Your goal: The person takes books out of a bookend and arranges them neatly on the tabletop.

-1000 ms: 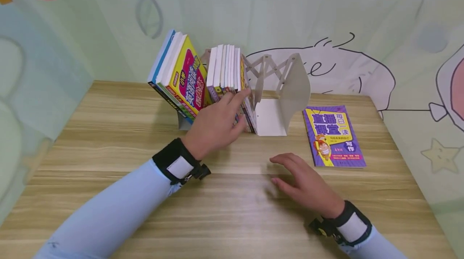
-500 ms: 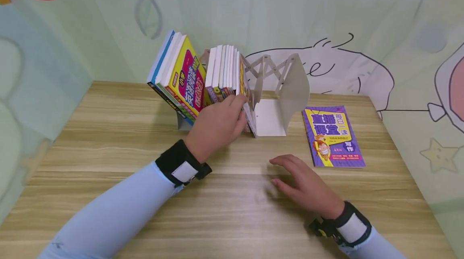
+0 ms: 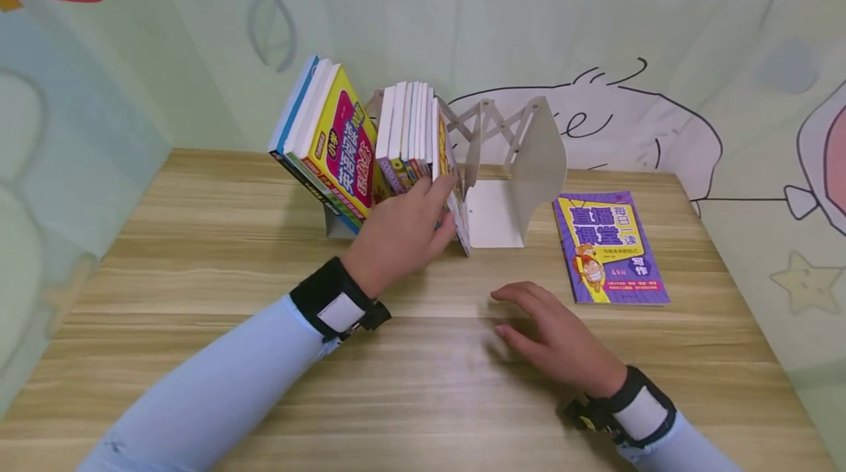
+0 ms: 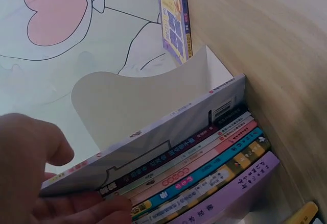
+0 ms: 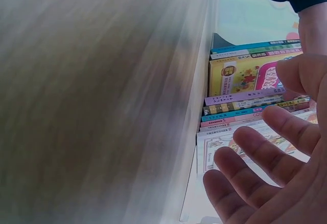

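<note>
In the head view, my left hand point(image 3: 396, 241) pinches the rightmost thin book point(image 3: 448, 153) of a row of thin books point(image 3: 406, 123) in a beige expandable book rack point(image 3: 540, 164). The left wrist view shows its thumb on one side of this book point(image 4: 176, 127) and its fingers on the other; a gap parts the book from the spines beside it. To the left lean several thick books, the front one a yellow book point(image 3: 340, 142). My right hand point(image 3: 562, 340) holds nothing, its fingers loosely bent above the table; in the right wrist view, the fingers point(image 5: 276, 147) are spread.
A purple and yellow book point(image 3: 611, 248) lies flat on the wooden table point(image 3: 410, 384), right of the rack. The rack's right section shows its bare base plate point(image 3: 492, 215). Behind the table stands a wall covering with drawings point(image 3: 410, 17).
My left hand has taken the rightmost thin book between thumb and fingers. The book's lower edge has come slightly forward, out of line with the row. My right hand has stayed in place.
</note>
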A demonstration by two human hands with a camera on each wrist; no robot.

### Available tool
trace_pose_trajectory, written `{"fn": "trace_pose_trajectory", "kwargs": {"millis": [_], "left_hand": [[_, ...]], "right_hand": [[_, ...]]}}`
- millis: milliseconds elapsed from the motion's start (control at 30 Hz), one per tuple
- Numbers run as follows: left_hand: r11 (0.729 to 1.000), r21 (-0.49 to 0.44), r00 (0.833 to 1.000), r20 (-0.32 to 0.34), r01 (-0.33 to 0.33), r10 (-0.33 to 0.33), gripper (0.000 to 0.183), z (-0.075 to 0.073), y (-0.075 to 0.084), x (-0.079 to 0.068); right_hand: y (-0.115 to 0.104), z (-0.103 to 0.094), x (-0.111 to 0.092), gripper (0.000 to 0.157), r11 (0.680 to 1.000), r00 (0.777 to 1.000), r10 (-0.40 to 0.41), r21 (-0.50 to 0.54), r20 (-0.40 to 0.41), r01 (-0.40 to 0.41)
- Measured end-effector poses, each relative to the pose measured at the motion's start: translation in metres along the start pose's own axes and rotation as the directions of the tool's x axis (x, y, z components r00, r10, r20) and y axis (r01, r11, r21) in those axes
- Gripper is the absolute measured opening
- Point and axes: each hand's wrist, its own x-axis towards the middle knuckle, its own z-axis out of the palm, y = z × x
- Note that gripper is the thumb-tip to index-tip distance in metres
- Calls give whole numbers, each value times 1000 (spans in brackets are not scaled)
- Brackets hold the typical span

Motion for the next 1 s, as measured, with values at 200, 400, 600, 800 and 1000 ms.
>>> {"fn": "trace_pose_trajectory", "kwargs": {"millis": [200,400,600,800,1000], "left_hand": [[1000,-6,1000,-10,-4,4,29,-3,2,-1],[998,-55,998,-63,9,-13,21,-4,3,-5],[986,-168,989,-142,12,-37,15,-5,2,-12],[955,-298,977,-208,-11,-53,17,-13,3,-23],[940,-339,975,-217,-29,-48,20,-19,4,-34]], "right_hand": [[1,-1,0,43,1000,1000,-2,-8,-2,2],[2,-3,1,42,1000,1000,-23,-17,-20,22],[5,-4,0,42,1000,1000,7,-12,-14,-7],[3,-5,1,42,1000,1000,-10,-7,-22,10],[2,-7,1,42,1000,1000,14,11,-20,-14]]}}
